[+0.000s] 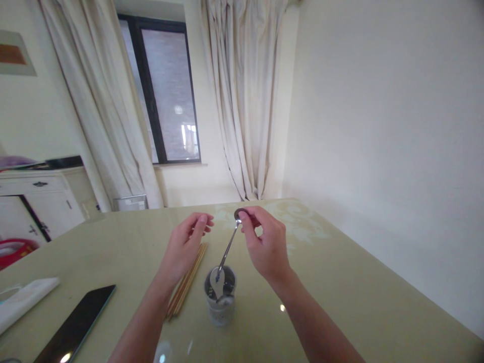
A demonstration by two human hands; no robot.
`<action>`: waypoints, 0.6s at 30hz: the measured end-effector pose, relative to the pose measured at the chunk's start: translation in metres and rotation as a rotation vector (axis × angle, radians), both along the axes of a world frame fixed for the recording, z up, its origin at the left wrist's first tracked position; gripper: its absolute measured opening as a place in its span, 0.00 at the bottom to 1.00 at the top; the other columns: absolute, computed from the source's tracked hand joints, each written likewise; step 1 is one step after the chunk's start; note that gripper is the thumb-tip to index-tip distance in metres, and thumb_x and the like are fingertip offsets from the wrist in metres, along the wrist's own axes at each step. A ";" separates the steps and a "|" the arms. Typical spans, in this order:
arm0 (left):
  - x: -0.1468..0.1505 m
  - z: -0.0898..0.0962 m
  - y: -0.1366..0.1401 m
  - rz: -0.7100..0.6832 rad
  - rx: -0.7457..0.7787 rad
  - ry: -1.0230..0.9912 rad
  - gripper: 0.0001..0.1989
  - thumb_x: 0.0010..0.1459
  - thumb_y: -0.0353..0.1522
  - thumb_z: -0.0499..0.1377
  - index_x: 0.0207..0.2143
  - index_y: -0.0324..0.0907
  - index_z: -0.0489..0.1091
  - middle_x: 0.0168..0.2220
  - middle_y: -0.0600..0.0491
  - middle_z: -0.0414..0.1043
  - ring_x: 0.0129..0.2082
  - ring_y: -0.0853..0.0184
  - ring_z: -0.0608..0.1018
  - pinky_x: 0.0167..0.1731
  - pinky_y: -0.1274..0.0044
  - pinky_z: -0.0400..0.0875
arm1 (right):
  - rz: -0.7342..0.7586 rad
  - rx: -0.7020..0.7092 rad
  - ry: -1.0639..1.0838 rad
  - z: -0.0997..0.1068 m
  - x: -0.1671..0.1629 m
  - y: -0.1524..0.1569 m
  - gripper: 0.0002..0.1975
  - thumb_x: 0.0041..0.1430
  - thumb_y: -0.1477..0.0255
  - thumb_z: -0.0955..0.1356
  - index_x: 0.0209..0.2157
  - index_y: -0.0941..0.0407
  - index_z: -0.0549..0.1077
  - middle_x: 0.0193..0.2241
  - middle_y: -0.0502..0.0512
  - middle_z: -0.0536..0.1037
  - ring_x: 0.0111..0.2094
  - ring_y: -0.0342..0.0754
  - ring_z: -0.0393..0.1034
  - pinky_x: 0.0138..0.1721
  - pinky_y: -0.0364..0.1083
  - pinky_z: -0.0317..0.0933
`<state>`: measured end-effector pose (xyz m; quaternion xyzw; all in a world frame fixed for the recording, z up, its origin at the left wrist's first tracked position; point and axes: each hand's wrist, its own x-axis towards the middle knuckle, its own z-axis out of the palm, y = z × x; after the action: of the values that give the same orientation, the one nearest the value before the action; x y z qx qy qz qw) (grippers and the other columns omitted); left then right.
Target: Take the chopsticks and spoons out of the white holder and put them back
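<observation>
My right hand [266, 239] pinches a long-handled metal spoon [229, 247] by its bowl end, thumb against the bowl. The spoon slants down to the left, and its handle end reaches the mouth of a cup [220, 312]. A pale, flat-headed spoon or scoop [217, 283] sticks up inside the cup, beside another shiny spoon-like piece near the rim. My left hand [191, 234] hovers left of the metal spoon, fingers loosely curled and apart, holding nothing visible. Several wooden chopsticks [187, 285] lie on the table under my left forearm, left of the cup.
A glass-topped table [328, 302] spreads around the cup. At the left lie a dark flat slab like a phone or tablet [77, 322] and a white packet [28, 302]. A wall [397, 176] runs along the table's right edge; a white cabinet [49, 196] stands far left.
</observation>
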<state>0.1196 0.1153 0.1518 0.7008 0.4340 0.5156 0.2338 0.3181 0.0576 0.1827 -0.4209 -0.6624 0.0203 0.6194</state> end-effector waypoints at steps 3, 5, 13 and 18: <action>0.028 0.025 -0.038 -0.250 -0.045 -0.081 0.21 0.71 0.47 0.51 0.48 0.42 0.74 0.35 0.52 0.78 0.32 0.67 0.77 0.35 0.75 0.74 | 0.033 0.074 0.036 0.000 -0.007 -0.007 0.09 0.72 0.70 0.66 0.40 0.55 0.78 0.34 0.53 0.82 0.31 0.45 0.76 0.37 0.43 0.68; 0.036 0.030 -0.050 -0.307 -0.068 -0.046 0.19 0.71 0.47 0.52 0.42 0.42 0.74 0.27 0.57 0.71 0.25 0.70 0.71 0.27 0.79 0.67 | 0.048 0.085 -0.004 0.002 -0.008 -0.009 0.07 0.71 0.71 0.67 0.39 0.54 0.78 0.33 0.52 0.82 0.32 0.45 0.75 0.37 0.43 0.68; -0.042 -0.024 0.029 0.274 -0.249 0.437 0.21 0.69 0.43 0.49 0.43 0.41 0.78 0.37 0.50 0.81 0.39 0.62 0.80 0.37 0.76 0.69 | 0.164 -0.375 -0.411 0.018 0.011 -0.025 0.14 0.61 0.60 0.76 0.43 0.52 0.78 0.30 0.48 0.81 0.30 0.46 0.74 0.32 0.43 0.62; -0.090 -0.079 0.058 0.548 -0.455 0.684 0.20 0.68 0.38 0.49 0.39 0.38 0.79 0.41 0.39 0.83 0.44 0.50 0.83 0.39 0.70 0.69 | 0.341 -0.479 -0.840 0.004 0.005 -0.033 0.25 0.48 0.56 0.81 0.45 0.52 0.78 0.39 0.52 0.84 0.37 0.52 0.77 0.33 0.45 0.60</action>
<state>0.0293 0.1734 0.0723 0.6212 0.7558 0.1907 0.0806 0.3234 0.0246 0.1870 -0.4089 -0.8901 0.1014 0.1737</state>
